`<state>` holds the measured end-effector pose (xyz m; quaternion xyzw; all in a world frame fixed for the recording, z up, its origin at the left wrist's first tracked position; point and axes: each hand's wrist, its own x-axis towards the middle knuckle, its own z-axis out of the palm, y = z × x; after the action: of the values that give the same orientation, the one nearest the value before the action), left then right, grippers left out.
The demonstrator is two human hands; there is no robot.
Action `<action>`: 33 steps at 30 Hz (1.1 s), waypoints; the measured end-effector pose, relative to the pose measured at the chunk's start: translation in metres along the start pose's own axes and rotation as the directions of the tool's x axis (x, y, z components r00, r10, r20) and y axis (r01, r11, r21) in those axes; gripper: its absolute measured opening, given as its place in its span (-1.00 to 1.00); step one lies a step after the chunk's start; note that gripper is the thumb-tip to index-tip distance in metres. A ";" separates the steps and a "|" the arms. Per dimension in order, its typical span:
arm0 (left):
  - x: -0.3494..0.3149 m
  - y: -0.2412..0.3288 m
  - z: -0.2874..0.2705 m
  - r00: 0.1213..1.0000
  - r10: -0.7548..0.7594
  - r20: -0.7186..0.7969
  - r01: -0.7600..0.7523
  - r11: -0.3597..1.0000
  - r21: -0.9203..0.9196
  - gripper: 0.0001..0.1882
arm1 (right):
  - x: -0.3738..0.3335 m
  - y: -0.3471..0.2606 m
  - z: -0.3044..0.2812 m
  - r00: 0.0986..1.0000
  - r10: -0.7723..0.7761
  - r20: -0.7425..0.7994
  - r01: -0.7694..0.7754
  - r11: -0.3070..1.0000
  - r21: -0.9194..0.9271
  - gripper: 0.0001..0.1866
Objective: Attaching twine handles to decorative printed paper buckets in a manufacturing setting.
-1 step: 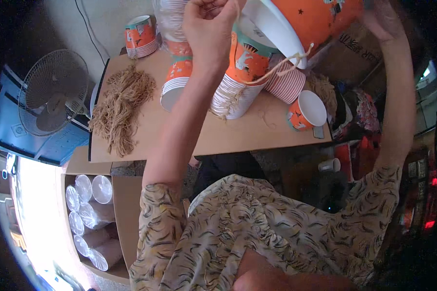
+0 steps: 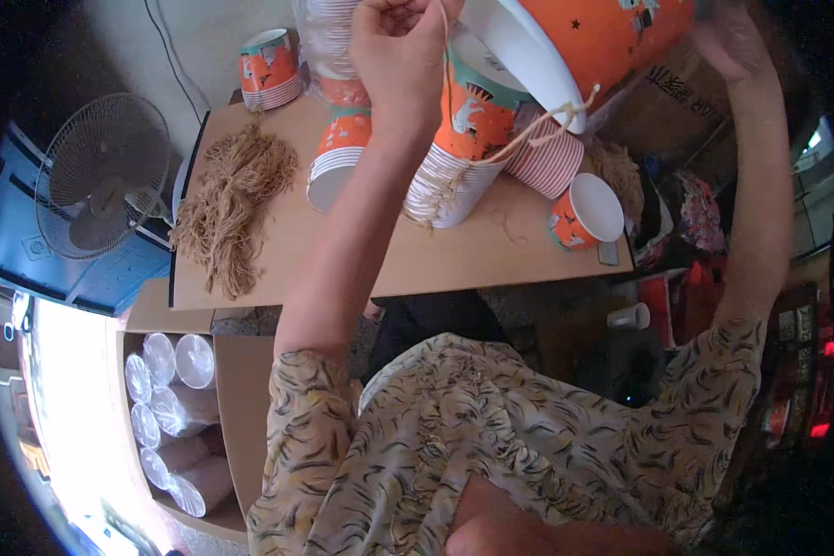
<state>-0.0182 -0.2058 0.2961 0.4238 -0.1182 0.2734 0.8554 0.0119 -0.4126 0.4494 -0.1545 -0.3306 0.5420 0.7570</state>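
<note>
Since the earlier frame the cord (image 2: 565,110) has shifted a little, its length below the left fingers now hanging closer to the stacks, while both arms have hardly moved. The left hand (image 2: 398,46), at the top centre of the frame, is curled narrow with the cord at its fingertips, partly cut off by the upper edge. The right hand (image 2: 727,42), at the upper right, is against the far end of the orange bucket (image 2: 602,42); its fingers are too dark and hidden to tell how far they close. The bucket is tilted in the upper right, its white mouth toward the left hand, and the cord dips from that hand and rises to a knot beside the lower rim. Just below stands an orange and teal stack of buckets (image 2: 477,120), with a tilted stack (image 2: 549,159) to its right and another stack (image 2: 345,139) to its left. An orange cup (image 2: 595,208) leans near the right end of the counter (image 2: 417,264). A bundle of tan strands (image 2: 236,208) lies on the counter's left part. Farther out are a fan (image 2: 107,176) at left and a carton (image 2: 241,408) of wrapped white cups at lower left.
</note>
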 end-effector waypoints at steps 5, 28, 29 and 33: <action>-0.003 -0.006 -0.001 0.983 0.125 -0.134 -0.137 0.987 -0.085 -0.79 | 0.000 0.009 -0.008 0.997 -0.002 0.081 0.004 1.000 -0.020 -0.60; 0.030 -0.031 -0.058 0.947 -0.146 0.288 0.248 0.900 -0.359 -0.80 | -0.010 0.015 0.027 0.964 -0.158 0.214 0.261 0.720 -0.643 -0.64; 0.035 -0.034 -0.058 0.919 -0.153 0.364 0.289 0.888 -0.358 -0.69 | -0.021 0.019 0.057 0.899 -0.424 -0.107 -0.101 0.036 -0.994 -0.64; 0.019 0.007 -0.025 0.853 -0.360 0.378 0.440 0.885 -0.152 -0.69 | -0.053 0.005 0.063 0.881 -0.456 -0.125 -0.145 -0.009 -0.989 -0.64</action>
<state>-0.0070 -0.1755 0.2938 0.3766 -0.2034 -0.0046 0.9038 -0.0438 -0.4671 0.4746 -0.7120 -0.4572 0.0106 0.5328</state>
